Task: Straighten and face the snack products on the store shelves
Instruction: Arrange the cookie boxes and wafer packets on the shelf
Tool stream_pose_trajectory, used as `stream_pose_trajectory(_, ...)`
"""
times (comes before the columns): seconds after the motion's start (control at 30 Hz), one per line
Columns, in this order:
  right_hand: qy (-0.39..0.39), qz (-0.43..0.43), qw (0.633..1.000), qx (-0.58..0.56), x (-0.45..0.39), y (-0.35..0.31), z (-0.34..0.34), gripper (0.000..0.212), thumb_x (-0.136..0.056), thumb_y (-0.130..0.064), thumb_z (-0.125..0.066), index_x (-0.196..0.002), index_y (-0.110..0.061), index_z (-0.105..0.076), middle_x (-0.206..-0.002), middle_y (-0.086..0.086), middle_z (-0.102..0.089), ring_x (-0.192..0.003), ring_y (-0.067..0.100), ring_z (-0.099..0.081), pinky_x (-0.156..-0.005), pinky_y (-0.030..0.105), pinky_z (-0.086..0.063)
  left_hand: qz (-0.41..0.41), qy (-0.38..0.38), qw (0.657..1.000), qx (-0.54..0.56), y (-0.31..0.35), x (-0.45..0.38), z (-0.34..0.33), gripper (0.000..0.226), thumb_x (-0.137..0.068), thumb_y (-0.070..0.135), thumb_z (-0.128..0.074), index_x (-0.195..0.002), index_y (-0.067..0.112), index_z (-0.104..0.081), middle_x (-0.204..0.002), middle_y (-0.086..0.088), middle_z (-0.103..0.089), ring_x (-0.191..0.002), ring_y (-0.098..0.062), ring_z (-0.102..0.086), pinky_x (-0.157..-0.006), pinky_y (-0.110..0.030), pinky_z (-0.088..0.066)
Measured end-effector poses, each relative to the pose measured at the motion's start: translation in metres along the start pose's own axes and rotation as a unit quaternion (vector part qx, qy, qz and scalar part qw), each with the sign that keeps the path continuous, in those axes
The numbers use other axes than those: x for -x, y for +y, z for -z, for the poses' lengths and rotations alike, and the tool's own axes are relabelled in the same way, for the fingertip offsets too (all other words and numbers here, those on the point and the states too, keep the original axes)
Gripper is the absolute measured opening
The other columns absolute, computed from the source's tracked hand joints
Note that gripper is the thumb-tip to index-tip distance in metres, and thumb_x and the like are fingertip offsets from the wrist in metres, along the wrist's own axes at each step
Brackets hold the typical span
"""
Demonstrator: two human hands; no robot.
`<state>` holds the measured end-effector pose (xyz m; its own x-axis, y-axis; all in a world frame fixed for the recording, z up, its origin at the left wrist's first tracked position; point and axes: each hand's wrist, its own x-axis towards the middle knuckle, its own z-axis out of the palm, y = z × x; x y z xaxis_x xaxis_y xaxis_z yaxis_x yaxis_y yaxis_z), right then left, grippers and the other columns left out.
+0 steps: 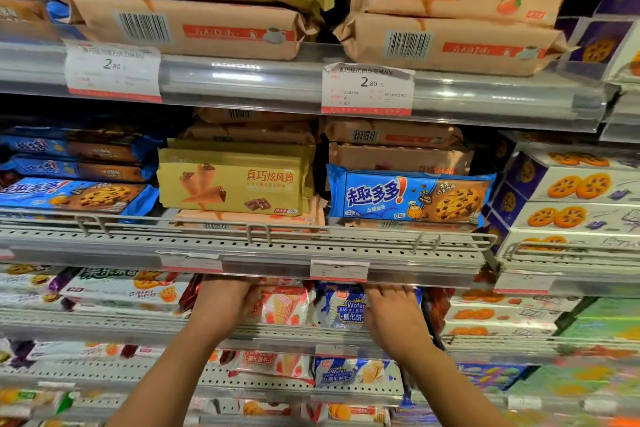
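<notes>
your left hand reached under the shelf lip, its fingers hidden behind the price strip, so i cannot tell whether it gripped anything; it sat at the pink strawberry wafer pack. your right hand lay with fingers spread and fairly straight over the blue wafer pack, touching rather than clasping it. both packs sat side by side at the front of that lower shelf. they looked light, in slick crinkly film, with brittle wafers inside, so squeezing probably risked cracking them; holding by the long edges and sliding them forward seemed safest. one shelf up, the blue cookie pack sat slightly tilted beside the yellow cone pack.
</notes>
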<state>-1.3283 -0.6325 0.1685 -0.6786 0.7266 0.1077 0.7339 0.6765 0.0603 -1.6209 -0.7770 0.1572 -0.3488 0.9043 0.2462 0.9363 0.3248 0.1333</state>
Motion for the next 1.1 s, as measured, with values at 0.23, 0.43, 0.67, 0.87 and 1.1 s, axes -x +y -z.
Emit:
stream_pose_trajectory(0.23, 0.088, 0.102, 0.98, -0.146, 0.043, 0.014, 0.02, 0.037, -0.09, -0.026, -0.062, -0.127, -0.027, -0.061, -0.129, -0.001, -0.064, -0.11, 0.022, -0.064, -0.09, 0.037, -0.057, -0.019, 0.101, 0.995, 0.0, 0.04, 0.039, 0.016, 0.033, -0.084, 0.035, -0.068, -0.114, 0.021, -0.068, -0.108, 0.0, -0.069, -0.1, -0.027, -0.065, -0.093, -0.049, -0.054)
stream_pose_trajectory(0.43, 0.228, 0.141, 0.94, -0.213, 0.062, 0.012, 0.077, 0.028, -0.095, -0.024, -0.051, -0.117, -0.024, -0.069, -0.12, -0.008, -0.069, -0.105, 0.013, -0.067, -0.084, 0.03, -0.057, -0.115, 0.093, 0.986, 0.079, 0.066, 0.073, 0.048, 0.043, -0.095, 0.041, -0.046, -0.133, 0.029, -0.061, -0.142, 0.005, -0.058, -0.124, -0.019, -0.058, -0.095, -0.038, -0.055)
stream_pose_trajectory(0.67, 0.364, 0.151, 0.894, -0.214, 0.049, 0.023, 0.149, 0.03, -0.092, -0.012, -0.063, -0.121, -0.009, -0.071, -0.125, 0.002, -0.069, -0.118, 0.019, -0.063, -0.102, 0.035, -0.05, -0.119, 0.222, 0.959, 0.128, 0.076, 0.061, 0.105, 0.044, -0.094, 0.032, -0.053, -0.135, 0.018, -0.064, -0.142, 0.004, -0.057, -0.13, -0.018, -0.052, -0.11, -0.034, -0.038)
stream_pose_trajectory(0.87, 0.369, 0.142, 0.898, -0.194, 0.025, 0.038, 0.181, 0.038, -0.094, -0.018, -0.06, -0.13, -0.007, -0.065, -0.135, 0.008, -0.062, -0.126, 0.031, -0.056, -0.106, 0.048, -0.043, -0.05, 0.197, 0.978, 0.051, 0.074, 0.05, 0.097, 0.068, -0.091, 0.04, -0.048, -0.153, 0.013, -0.041, -0.157, -0.009, -0.04, -0.152, -0.032, -0.025, -0.119, -0.055, -0.028)
stream_pose_trajectory(1.1, 0.339, 0.107, 0.925, -0.137, 0.019, 0.047, 0.195, 0.048, -0.093, -0.024, -0.064, -0.139, -0.011, -0.057, -0.143, 0.009, -0.055, -0.133, 0.03, -0.048, -0.114, 0.055, -0.036, -0.021, 0.189, 0.979, 0.067, 0.082, 0.051, 0.102, 0.067, -0.091, 0.044, -0.045, -0.151, 0.016, -0.043, -0.153, -0.007, -0.043, -0.149, -0.033, -0.03, -0.117, -0.054, -0.031)
